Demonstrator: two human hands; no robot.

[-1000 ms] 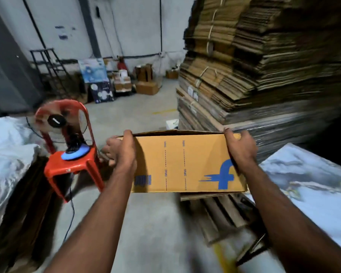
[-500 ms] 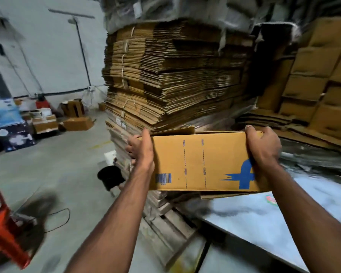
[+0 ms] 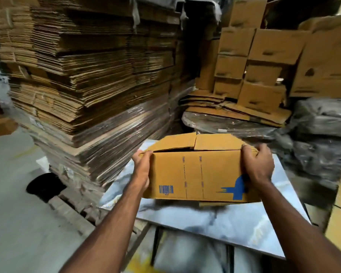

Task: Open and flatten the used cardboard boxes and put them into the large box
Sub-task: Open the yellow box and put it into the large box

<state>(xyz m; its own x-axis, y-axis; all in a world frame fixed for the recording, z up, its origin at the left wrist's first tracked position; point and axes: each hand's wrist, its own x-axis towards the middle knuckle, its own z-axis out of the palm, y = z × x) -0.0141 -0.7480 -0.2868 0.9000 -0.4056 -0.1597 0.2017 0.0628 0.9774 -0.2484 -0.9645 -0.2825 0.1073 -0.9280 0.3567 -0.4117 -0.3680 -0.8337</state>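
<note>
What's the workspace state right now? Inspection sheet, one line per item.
Surface: marbled tabletop, bare part nearest the camera.
Job's things: cardboard box, still boxed, top flaps loosely folded over, held just above or on the tabletop.
Clutter: black object on floor.
Grippers: left hand and right hand grip the box ends.
Cables: nothing seen.
Surroundings: flattened cardboard stacks; stacked boxes; plastic-wrapped bundles.

A: Item one: tall stack of flattened cardboard (image 3: 83,75), left, lower layers film-wrapped. Floor (image 3: 14,223), grey concrete.
B: Item two: marble-patterned table (image 3: 215,219), centre. Brown cartons (image 3: 264,62) stacked behind; dark plastic-wrapped bundles (image 3: 321,125) right, possibly more cardboard.
</note>
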